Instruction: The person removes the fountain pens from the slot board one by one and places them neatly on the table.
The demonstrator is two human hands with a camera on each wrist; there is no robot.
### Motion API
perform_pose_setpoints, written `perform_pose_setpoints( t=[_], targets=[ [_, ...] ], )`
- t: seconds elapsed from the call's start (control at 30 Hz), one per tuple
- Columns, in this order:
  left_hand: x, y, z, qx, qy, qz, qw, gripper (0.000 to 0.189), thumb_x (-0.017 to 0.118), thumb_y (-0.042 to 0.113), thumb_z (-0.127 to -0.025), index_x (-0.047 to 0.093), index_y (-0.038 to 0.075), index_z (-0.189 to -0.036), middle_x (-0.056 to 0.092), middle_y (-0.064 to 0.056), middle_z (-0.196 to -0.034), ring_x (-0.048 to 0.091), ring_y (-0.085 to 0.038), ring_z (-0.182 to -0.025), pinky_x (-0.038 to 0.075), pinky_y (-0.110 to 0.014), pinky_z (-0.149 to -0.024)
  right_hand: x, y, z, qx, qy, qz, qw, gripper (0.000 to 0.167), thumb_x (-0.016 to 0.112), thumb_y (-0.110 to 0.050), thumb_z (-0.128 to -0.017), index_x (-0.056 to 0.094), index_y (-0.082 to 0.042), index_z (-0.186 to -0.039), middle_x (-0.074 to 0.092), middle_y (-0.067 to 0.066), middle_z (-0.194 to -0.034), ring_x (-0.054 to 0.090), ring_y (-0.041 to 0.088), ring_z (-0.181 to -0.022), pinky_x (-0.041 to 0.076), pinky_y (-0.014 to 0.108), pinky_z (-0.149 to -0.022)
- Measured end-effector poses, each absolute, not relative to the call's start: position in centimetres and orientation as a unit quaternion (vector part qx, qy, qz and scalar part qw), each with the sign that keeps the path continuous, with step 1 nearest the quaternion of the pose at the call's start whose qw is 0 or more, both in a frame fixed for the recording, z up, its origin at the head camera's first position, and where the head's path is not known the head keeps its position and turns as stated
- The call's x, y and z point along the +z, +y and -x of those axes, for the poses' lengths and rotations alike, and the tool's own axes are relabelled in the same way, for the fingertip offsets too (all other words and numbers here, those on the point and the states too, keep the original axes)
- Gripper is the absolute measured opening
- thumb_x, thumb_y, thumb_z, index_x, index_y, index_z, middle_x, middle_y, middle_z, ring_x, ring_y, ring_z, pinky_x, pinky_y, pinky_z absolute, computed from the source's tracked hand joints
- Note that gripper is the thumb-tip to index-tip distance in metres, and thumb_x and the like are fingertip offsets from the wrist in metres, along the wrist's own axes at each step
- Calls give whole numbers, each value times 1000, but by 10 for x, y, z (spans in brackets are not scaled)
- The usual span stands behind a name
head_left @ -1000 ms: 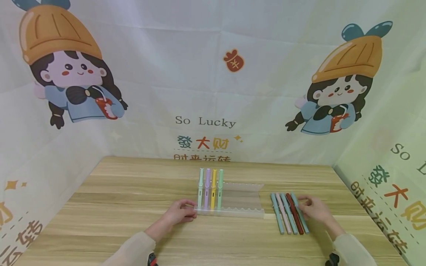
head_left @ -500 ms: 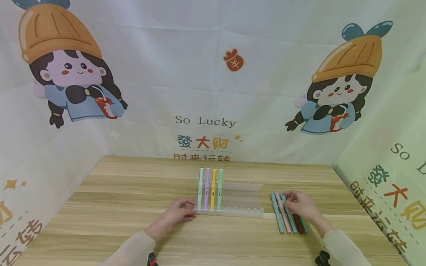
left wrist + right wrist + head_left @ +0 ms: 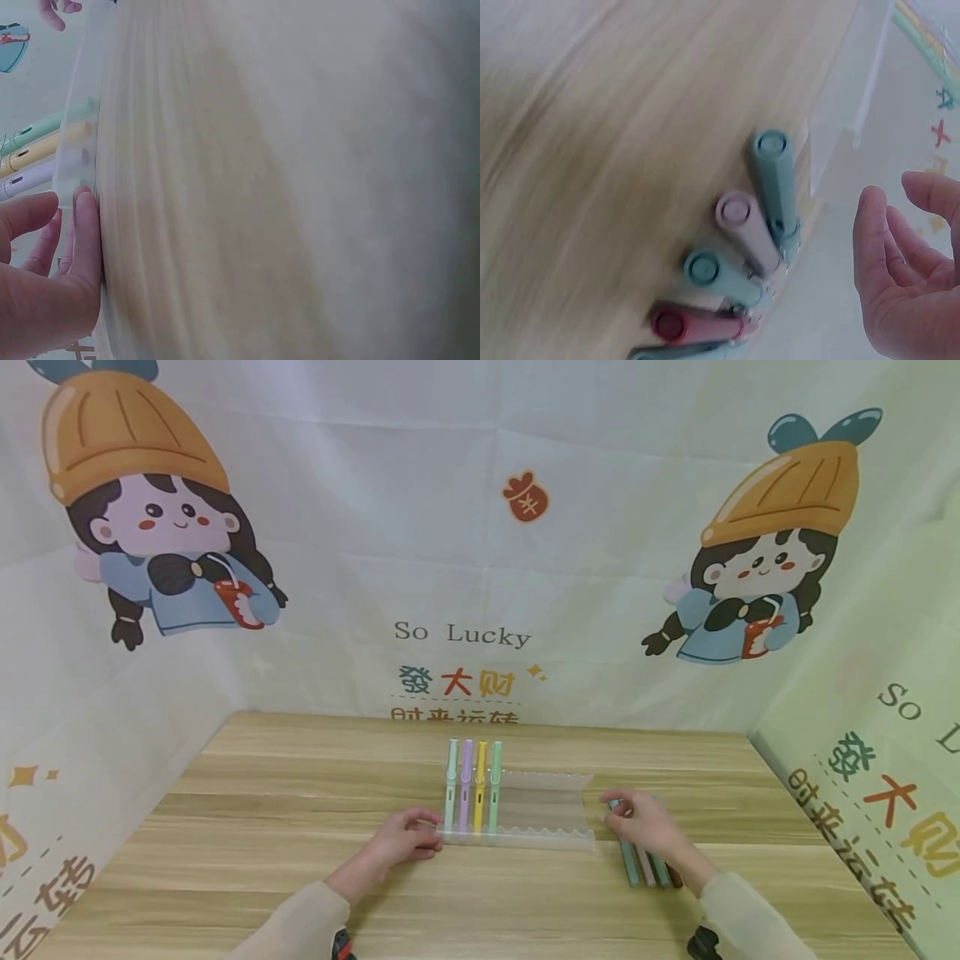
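A clear pen rack [image 3: 546,812] with notched rails lies mid-table. In its left slots sit a pale mint pen [image 3: 450,802], a purple pen [image 3: 466,802], a yellow pen [image 3: 480,802] and a green pen [image 3: 494,802]. My left hand [image 3: 405,837] holds the rack's front left corner between thumb and fingers. Over the loose pens at the right hovers my right hand [image 3: 647,823], fingers and thumb apart with nothing between them. Below it, the right wrist view shows a teal pen [image 3: 778,184], a pink pen [image 3: 751,229], another teal pen [image 3: 727,279] and a red pen [image 3: 697,327].
One more teal pen [image 3: 682,352] is partly cut off at the bottom of the right wrist view. The wooden table [image 3: 300,793] backs onto a printed cloth [image 3: 360,527], which also rises on both sides.
My right hand has moved left across the loose pens, from beside the rightmost one to over the top of the leftmost. The left hand and the rack have stayed put.
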State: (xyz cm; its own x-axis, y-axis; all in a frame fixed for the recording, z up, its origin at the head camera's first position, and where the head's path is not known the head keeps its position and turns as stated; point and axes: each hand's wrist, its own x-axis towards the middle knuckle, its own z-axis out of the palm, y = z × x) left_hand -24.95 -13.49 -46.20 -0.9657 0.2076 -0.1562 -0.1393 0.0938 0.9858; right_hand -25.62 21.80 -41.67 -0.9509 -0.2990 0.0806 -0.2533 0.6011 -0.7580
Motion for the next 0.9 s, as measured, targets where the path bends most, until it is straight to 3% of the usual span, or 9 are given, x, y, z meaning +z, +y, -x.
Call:
perform_pose_setpoints(
  t=[0.2, 0.47, 0.7, 0.9],
  targets=[
    [-462, -135, 250, 669, 732, -19, 129, 27, 53, -4, -83, 46, -13, -108, 59, -12, -80, 58, -18, -73, 52, -32, -67, -419, 207, 255, -423, 887, 182, 22, 29, 53, -2, -84, 52, 8, -111, 57, 6, -79, 54, 21, -58, 47, 27, -49],
    [-462, -135, 249, 666, 735, -16, 128, 27, 53, -4, -84, 46, -13, -108, 59, -11, -79, 58, -18, -73, 52, -32, -67, -427, 190, 258, -463, 861, 205, 35, 31, 50, 1, -85, 49, 10, -114, 57, 10, -82, 58, 25, -70, 52, 27, -59],
    [-461, -135, 249, 667, 734, -22, 127, 26, 53, -3, -84, 46, -12, -107, 59, -10, -79, 59, -17, -73, 52, -30, -66, -430, 172, 259, -441, 873, 206, 3, 28, 53, 0, -84, 53, 5, -111, 59, 4, -79, 57, 20, -68, 50, 23, -55],
    [-462, -137, 248, 673, 728, -44, 126, 29, 57, 2, -84, 46, -12, -107, 59, -15, -83, 59, -19, -75, 52, -32, -68, -432, 157, 261, -439, 870, 223, -22, 26, 55, 2, -82, 55, 5, -108, 60, 8, -80, 57, 17, -67, 49, 22, -54]
  ],
)
